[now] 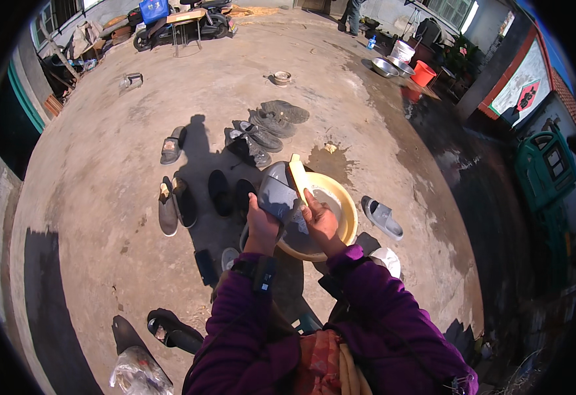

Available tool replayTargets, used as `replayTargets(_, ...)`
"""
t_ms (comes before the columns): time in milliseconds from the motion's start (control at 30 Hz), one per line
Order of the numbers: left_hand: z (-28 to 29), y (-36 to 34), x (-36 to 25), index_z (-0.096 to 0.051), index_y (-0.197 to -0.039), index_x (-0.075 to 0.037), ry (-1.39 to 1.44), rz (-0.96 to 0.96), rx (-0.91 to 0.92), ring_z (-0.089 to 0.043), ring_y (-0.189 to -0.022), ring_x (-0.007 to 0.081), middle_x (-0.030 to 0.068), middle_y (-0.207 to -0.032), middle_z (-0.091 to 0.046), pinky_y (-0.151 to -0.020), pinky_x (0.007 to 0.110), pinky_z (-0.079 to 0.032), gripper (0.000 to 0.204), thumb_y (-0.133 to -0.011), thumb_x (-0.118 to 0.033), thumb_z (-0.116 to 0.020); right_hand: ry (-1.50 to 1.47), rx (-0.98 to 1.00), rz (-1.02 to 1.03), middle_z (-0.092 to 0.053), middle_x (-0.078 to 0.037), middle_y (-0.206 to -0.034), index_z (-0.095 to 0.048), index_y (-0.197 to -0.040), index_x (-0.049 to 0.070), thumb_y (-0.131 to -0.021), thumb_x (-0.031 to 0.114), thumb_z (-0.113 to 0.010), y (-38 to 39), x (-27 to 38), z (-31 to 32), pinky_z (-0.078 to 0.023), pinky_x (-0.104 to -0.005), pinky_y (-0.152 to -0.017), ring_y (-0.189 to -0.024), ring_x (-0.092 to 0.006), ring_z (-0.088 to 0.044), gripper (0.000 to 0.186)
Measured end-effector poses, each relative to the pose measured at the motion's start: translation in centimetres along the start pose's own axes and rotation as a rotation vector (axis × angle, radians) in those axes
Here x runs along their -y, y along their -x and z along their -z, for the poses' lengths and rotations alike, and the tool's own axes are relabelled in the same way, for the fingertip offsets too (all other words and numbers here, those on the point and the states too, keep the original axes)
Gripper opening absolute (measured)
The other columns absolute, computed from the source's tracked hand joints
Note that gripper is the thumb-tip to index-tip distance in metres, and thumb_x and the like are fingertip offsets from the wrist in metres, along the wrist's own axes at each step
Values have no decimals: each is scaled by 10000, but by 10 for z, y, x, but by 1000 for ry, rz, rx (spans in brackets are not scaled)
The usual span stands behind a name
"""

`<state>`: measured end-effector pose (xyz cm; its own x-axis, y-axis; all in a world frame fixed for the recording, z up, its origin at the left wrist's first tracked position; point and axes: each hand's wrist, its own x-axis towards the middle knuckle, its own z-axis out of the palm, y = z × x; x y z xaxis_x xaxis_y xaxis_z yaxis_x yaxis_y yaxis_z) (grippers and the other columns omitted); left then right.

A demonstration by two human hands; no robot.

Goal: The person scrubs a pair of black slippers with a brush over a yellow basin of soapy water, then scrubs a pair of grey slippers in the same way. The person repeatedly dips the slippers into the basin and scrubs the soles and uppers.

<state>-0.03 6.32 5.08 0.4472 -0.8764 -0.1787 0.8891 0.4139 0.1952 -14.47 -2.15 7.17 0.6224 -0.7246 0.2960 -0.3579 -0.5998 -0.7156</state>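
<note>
My right hand (321, 224) is closed round a yellow scrubbing brush (297, 174), which points up and away over a yellow basin (348, 204). Greyish water (327, 197) with some foam lies in the basin. Just left of it, my left hand (262, 226) is closed with its thumb up on a dark shoe-like item (290, 214). That item spans the gap between my hands, and its shape is mostly hidden. Behind my left hand, a grey basin (276, 182) touches the yellow one.
Several wet shoes (268, 125) lie beyond the basins. Dark slip-ons (167, 206) stand to the left, and a grey slipper (382, 217) to the right. Metal bowls (385, 67) and a red bucket (423, 74) stand far right. A parked scooter (215, 25) and another person's legs (351, 16) are at the back.
</note>
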Motion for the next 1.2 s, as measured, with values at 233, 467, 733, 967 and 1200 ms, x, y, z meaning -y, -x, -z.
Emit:
replayTargets(233,21,-11,-8,-489,-1276,18,-117,-125,-159,-590,-1103,333,196,-1228,-570,-987,455,-461,463,-996,-337,-393,13,131,-65,-659,-174,-980,-536,-1358,160,-911,241,-618,3,-1,10,-454,-338,-802,-835,-257,-590,462)
replayTargets(467,22,-16,-4,-551,-1164,40,-331,-206,-208,-638,-951,294,162,-1074,-620,-843,408,-532,350,-943,-231,-555,-173,71,22,-640,-219,-977,-514,-1370,163,-920,302,-554,20,1,12,-477,-402,-820,-892,-354,-626,473)
replayTargets(733,9,-13,15,-652,-893,-15,-699,-310,-427,-544,-705,131,38,-795,-605,-629,306,-433,337,-964,-330,-554,-32,257,-174,-642,-233,-939,-516,-1365,223,-929,334,-531,11,26,4,-497,-452,-742,-899,-385,-627,450)
replayTargets(967,5,-7,16,-638,-899,9,-936,-267,-360,-525,-696,127,40,-798,-597,-619,289,-420,335,-917,-323,-595,191,149,-83,-639,-263,-914,-506,-1373,214,-923,331,-546,-17,6,5,-500,-469,-751,-848,-419,-633,466)
replayTargets(1200,13,-6,-2,-572,-1193,-13,-70,-63,-287,-613,-1014,265,129,-1149,-626,-933,397,-471,549,-930,-495,-552,73,129,-83,-638,-244,-986,-505,-1372,154,-926,267,-582,5,10,19,-482,-423,-805,-911,-388,-615,466)
